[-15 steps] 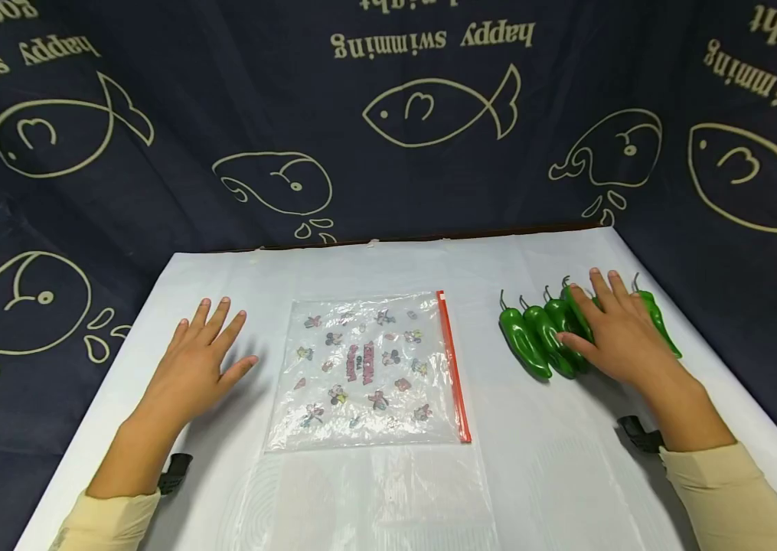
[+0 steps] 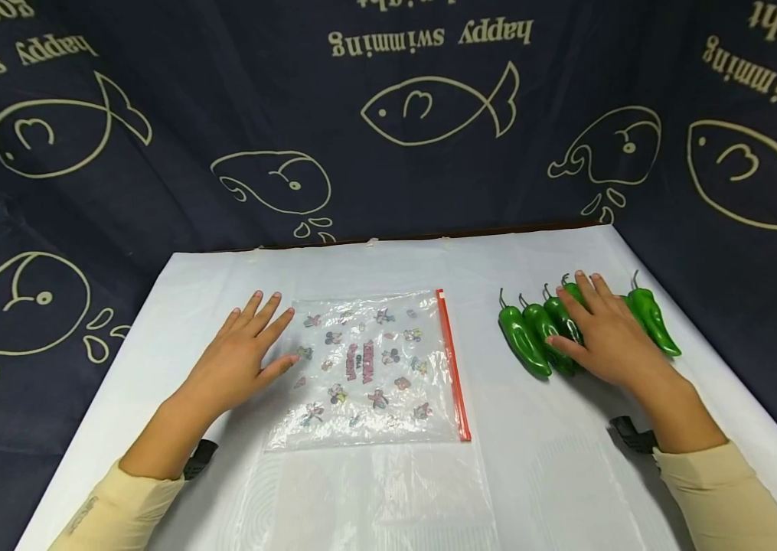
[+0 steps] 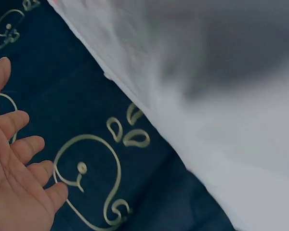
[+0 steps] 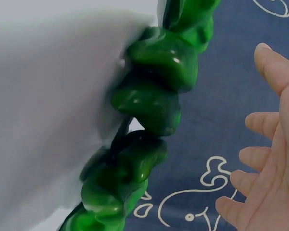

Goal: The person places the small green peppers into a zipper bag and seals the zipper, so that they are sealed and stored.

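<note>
In the head view a clear zip bag (image 2: 364,417) with cartoon prints and a red slider strip (image 2: 455,367) lies flat at mid-table. My left hand (image 2: 239,360) hovers palm down with fingers spread, its thumb and index tips overlapping the bag's left edge. Over a row of several green peppers (image 2: 524,342) at the right hangs my right hand (image 2: 602,337), fingers straight, hiding the middle ones. From the right wrist, the peppers (image 4: 154,106) show apart from that hand's (image 4: 265,173) extended fingers. Neither hand holds anything.
A white cloth covers the table (image 2: 429,264), with a transparent embossed sheet (image 2: 388,497) along its near part. Dark blue curtains (image 2: 278,92) printed with fish and whales stand behind and at both sides. A black wrist device (image 2: 200,459) sits under the left wrist.
My left hand has moved right, from beside the bag to its left edge. My right hand has shifted slightly left over the peppers, uncovering more of the rightmost one.
</note>
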`<state>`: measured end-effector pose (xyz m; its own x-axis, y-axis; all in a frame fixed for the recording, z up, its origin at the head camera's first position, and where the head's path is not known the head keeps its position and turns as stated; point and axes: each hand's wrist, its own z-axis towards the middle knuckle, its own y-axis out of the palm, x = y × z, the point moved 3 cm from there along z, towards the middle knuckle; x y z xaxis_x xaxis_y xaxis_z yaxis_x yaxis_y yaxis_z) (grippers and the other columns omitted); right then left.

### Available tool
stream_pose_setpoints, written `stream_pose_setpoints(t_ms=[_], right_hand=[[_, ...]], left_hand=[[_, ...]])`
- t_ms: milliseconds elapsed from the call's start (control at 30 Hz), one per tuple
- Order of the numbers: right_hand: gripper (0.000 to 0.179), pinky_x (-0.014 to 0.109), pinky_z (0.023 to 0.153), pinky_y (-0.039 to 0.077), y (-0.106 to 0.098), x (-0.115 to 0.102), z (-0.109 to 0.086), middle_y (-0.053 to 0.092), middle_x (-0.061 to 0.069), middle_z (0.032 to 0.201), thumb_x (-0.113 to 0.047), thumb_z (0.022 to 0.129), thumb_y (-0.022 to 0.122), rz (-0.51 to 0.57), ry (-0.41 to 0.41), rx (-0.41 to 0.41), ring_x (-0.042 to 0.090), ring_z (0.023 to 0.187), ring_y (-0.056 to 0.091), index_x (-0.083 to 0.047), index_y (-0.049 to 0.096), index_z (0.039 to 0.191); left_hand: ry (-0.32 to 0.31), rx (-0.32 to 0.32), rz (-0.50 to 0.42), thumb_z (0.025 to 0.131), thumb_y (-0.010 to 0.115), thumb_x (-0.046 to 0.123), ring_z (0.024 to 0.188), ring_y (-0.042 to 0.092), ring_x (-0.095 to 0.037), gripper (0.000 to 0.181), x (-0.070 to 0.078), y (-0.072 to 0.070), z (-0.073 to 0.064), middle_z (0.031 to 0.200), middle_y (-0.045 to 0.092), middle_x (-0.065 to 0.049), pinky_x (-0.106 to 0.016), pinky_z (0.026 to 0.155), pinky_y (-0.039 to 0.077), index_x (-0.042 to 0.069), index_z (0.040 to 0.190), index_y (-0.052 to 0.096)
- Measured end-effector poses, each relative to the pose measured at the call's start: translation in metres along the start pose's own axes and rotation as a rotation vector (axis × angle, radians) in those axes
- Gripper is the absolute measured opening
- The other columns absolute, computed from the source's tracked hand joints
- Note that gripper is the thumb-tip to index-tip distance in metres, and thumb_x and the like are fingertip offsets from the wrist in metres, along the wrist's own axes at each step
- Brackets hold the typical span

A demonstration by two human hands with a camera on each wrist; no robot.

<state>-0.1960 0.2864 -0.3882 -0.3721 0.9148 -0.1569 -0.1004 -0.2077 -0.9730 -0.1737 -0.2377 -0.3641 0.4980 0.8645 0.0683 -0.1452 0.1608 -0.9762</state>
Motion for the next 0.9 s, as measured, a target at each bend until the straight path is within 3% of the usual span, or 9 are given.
stream_pose_setpoints(t_ms=[233,567,900], right_hand=[[0.081,0.065,0.114,0.012,0.004,-0.009,0.002,0.013,0.029,0.160,-0.041,0.092,0.068,0.032,-0.036,0.009,0.041,0.148,0.000,0.001,0.034,0.152],[0.080,0.065,0.113,0.015,0.008,-0.026,0.006,0.014,0.028,0.160,-0.043,0.093,0.067,0.057,-0.080,-0.011,0.042,0.148,0.003,0.001,0.035,0.152],[0.081,0.066,0.111,0.022,0.017,-0.038,0.007,0.016,0.023,0.162,-0.044,0.092,0.068,0.160,-0.099,-0.024,0.041,0.148,0.010,-0.004,0.034,0.154]], left_hand=[[0.063,-0.025,-0.133,0.095,0.062,0.049,0.150,0.009,-0.034,0.074,0.026,-0.003,0.017,0.162,0.023,-0.012,-0.061,0.114,0.021,0.010,0.153,0.038],[0.187,-0.091,-0.078,0.098,0.055,0.050,0.150,0.008,-0.032,0.070,0.064,0.009,0.049,0.163,0.019,-0.009,-0.053,0.118,0.018,0.014,0.156,0.034],[0.251,-0.206,-0.061,0.098,0.054,0.052,0.148,0.016,-0.036,0.071,0.104,0.029,0.076,0.160,0.027,-0.015,-0.053,0.113,0.032,0.016,0.155,0.035]])
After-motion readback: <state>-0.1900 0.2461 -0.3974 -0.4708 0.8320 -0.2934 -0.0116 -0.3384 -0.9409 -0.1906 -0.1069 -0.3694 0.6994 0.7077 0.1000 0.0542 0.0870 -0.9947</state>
